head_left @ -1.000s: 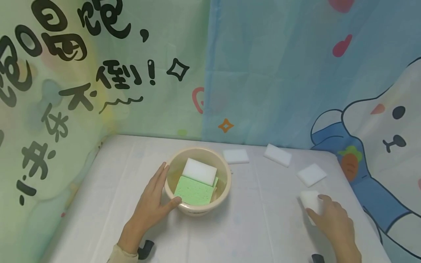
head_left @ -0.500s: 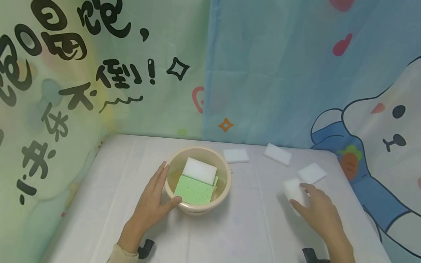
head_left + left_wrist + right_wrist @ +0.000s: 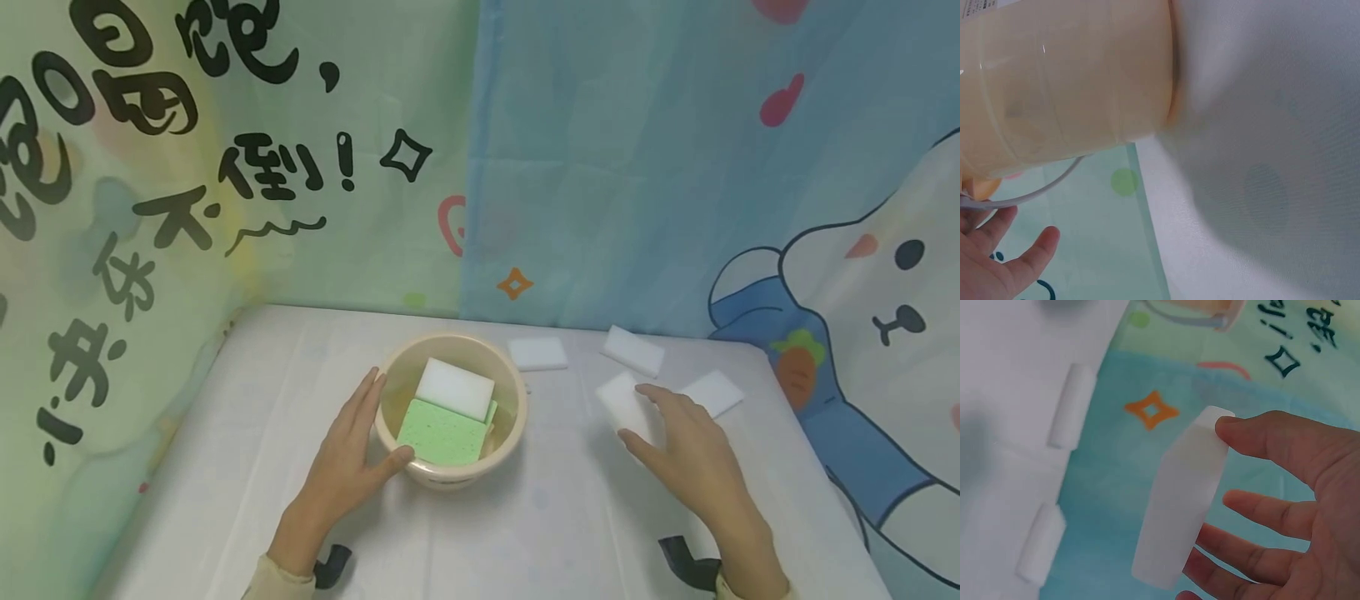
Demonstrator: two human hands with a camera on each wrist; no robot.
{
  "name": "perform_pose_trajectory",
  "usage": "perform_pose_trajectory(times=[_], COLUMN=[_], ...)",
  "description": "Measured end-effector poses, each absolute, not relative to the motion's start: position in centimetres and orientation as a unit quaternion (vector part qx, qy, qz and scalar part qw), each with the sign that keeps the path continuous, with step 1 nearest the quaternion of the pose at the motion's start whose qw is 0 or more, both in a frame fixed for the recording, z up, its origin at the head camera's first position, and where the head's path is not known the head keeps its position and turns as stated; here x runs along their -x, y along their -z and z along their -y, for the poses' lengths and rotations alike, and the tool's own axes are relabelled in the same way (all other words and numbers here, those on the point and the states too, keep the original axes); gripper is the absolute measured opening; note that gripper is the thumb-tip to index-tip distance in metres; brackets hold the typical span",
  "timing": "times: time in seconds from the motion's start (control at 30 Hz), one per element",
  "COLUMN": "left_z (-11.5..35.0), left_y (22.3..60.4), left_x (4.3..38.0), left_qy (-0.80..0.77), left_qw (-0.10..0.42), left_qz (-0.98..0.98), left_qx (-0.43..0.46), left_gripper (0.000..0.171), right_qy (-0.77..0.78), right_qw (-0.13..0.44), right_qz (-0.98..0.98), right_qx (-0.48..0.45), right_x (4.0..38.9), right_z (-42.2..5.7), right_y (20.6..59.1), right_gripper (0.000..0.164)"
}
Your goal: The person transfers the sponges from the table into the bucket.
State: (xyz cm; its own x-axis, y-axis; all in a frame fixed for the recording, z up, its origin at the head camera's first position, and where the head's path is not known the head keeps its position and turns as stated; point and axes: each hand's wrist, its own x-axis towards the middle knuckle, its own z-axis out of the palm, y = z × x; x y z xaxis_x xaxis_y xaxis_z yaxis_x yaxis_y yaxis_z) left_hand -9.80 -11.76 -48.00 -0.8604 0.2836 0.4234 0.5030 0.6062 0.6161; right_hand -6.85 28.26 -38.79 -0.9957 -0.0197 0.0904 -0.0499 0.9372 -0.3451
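Note:
A cream bucket (image 3: pixel 452 479) with a thin handle (image 3: pixel 1054 182) stands left of the table's middle. Inside it a white sponge (image 3: pixel 455 388) lies against a green sponge (image 3: pixel 442 433). My left hand (image 3: pixel 345 467) rests on its left side, thumb on the near rim, fingers fairly straight and spread. To the right, my right hand (image 3: pixel 693 454) pinches another white sponge (image 3: pixel 628 404) by its edges between thumb and fingers, above the table. In the right wrist view this white sponge (image 3: pixel 1175 503) is tilted, the thumb at one end.
Three white sponges lie on the white-clothed table: one just right of the bucket (image 3: pixel 538 354), one by the back edge (image 3: pixel 633 352), one behind my right hand (image 3: pixel 714 392). A printed backdrop (image 3: pixel 600 167) rises behind. Black straps (image 3: pixel 686 567) sit at the wrists.
My right hand has lifted the white sponge from the right side and carried it left and toward the back. My left hand and the bucket have stayed put.

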Motion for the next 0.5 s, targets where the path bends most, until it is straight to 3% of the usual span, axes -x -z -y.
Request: perform_pose_trajectory(times=[0.5], left_z=[11.7], left_y=[48.0], left_x=[9.8], left_qy=[0.387], left_qw=[0.143], left_qz=[0.883], left_qx=[0.223], left_gripper=[0.095], right_qy=[-0.189], right_qw=[0.108], right_qz=[0.967], right_qx=[-0.132], right_x=[8.5], right_z=[-24.0], right_y=[36.6], right_gripper=[0.058])
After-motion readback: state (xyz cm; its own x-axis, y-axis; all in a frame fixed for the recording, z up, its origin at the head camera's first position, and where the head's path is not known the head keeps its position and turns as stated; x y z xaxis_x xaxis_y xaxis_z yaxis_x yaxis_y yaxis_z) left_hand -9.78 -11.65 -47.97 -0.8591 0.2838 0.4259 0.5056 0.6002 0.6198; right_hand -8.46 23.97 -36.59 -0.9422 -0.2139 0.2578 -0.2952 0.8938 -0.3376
